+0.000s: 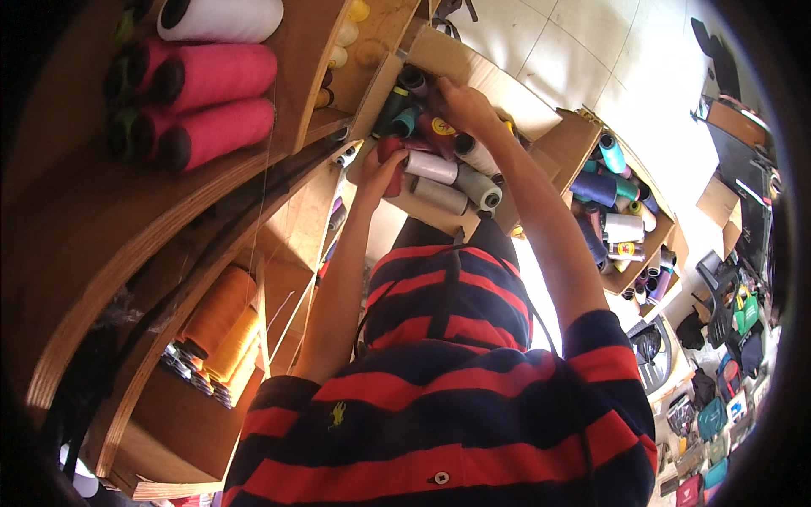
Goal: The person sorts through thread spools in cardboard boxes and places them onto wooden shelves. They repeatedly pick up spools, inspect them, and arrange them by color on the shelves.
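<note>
An open cardboard box (507, 93) in front of me is filled with thread spools of mixed colours. At its near left corner my left hand (377, 179) is closed round a red thread spool (391, 160). Deeper in, my right hand (466, 108) has its fingers curled down among dark spools; what they grip, if anything, is hidden. Between the hands lies a dark red spool with a yellow label (443, 127). A white spool (432, 166), a grey spool (479, 187) and a beige spool (438, 195) rest at the near side.
Wooden shelves (211, 182) rise on my left, carrying pink spools (221, 76), a white spool (221, 19) and orange spools (221, 313). To the right stands another cardboard box (574, 139) of mixed spools. A dark chair (718, 291) and scattered bags are farther right.
</note>
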Demonstrator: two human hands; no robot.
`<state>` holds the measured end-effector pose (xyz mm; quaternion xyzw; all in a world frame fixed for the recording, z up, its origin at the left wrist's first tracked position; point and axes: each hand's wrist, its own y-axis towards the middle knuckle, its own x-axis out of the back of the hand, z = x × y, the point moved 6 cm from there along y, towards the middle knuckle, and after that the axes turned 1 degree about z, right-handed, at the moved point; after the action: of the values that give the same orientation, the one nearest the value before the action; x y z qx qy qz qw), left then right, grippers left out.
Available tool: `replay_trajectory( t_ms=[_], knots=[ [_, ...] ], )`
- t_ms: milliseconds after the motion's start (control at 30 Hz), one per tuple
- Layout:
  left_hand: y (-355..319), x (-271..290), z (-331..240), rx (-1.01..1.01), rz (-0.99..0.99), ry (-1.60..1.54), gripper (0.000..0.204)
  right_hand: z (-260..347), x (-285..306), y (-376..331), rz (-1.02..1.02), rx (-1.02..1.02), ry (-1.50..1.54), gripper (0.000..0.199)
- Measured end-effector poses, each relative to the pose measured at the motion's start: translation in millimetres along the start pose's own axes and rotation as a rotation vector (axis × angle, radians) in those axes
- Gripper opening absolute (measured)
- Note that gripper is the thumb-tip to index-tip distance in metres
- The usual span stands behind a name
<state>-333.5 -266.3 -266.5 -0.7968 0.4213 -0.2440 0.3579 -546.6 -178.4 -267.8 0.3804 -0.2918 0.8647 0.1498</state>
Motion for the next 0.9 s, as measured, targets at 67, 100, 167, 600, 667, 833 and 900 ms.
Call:
replay_trajectory(
  t_ms=[67,100,167,600,667,833,900],
  knots=[
    [-3.5,1.7,1.6,0.012,-0.013,-0.07,0.038,-13.7,22.9,-29.4,-0.221,-0.012,0.199,0.042],
    [-6.8,2.8,2.3,0.019,-0.021,-0.104,0.038,-22.5,32.2,-47.1,-0.331,-0.015,0.302,0.043],
    [-14.0,4.7,-5.1,-0.077,-0.058,-0.111,0.037,-38.7,52.3,-88.6,-0.614,-0.133,0.528,0.046],
    [-139.9,-86.7,-63.5,-0.361,0.149,-0.544,0.027,-17.4,27.9,-251.7,-0.132,-0.415,2.085,0.033],
    [-165.9,-105.6,-63.3,-0.382,0.166,-0.516,0.029,-1.1,31.8,-263.2,-0.055,-0.427,2.114,0.029],
    [-220.7,-115.0,-43.7,-0.463,0.016,-0.66,0.028,29.5,47.0,-296.9,0.23,-0.253,1.677,0.036],
    [-244.7,-110.0,-26.9,-0.462,-0.053,-0.683,0.027,45.1,59.0,-312.1,0.291,-0.143,1.346,0.039]
  ],
)
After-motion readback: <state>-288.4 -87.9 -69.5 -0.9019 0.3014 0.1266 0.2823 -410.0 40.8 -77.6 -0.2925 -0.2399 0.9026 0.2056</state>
